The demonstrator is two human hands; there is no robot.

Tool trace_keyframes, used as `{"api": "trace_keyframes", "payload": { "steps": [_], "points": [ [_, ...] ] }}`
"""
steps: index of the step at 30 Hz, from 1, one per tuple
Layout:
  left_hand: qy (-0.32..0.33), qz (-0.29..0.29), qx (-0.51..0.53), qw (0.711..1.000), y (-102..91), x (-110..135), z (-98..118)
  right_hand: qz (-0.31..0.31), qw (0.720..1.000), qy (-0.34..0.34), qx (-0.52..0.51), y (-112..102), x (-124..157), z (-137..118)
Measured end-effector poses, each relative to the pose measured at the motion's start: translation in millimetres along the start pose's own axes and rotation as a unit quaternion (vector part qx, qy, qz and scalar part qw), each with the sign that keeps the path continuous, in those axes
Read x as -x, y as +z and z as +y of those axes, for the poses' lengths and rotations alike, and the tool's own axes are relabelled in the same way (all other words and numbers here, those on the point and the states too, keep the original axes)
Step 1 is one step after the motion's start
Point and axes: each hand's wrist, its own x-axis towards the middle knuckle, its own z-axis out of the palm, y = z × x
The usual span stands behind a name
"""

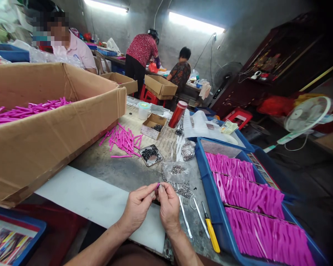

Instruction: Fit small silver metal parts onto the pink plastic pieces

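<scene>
My left hand (137,208) and my right hand (168,207) meet over the near edge of the table, fingertips pinched together. Between them shows the tip of a small magenta piece (157,186); my fingers hide the rest, so its full shape cannot be made out. Under my left wrist lies a white sheet (100,201). Just beyond my hands are a clear bag of small metal parts (178,170) and a square tray of small black parts (151,155). Farther left lies a loose pile of magenta plastic sticks (123,139).
A large cardboard box (80,136) with more magenta sticks stands left. At right, a blue crate (208,184) holds rows of magenta pieces. A yellow screwdriver (212,234) and a white strip (185,218) lie beside my right hand. A red flask (178,114) stands behind. Several people work farther back.
</scene>
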Motion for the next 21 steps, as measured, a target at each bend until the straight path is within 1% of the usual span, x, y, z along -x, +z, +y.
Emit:
{"api": "trace_keyframes", "payload": {
  "steps": [8,14,16,21],
  "points": [
    [-0.013,-0.002,0.005,1.0,-1.6,1.4,-1.6,0.008,0.998,-0.036,0.05,-3.3,-3.1,-4.6],
    [-0.015,-0.007,0.012,1.0,-0.3,1.7,0.9,-0.001,0.988,-0.068,0.139,-8.4,-3.2,-1.8],
    [-0.018,-0.008,0.011,1.0,-0.4,1.7,2.2,-0.005,0.988,-0.068,0.138,-7.7,-2.9,-3.5],
    [-0.017,-0.004,0.003,1.0,-1.2,1.7,4.4,0.003,0.996,-0.042,0.082,-4.2,-3.0,-7.4]
  ]
}}
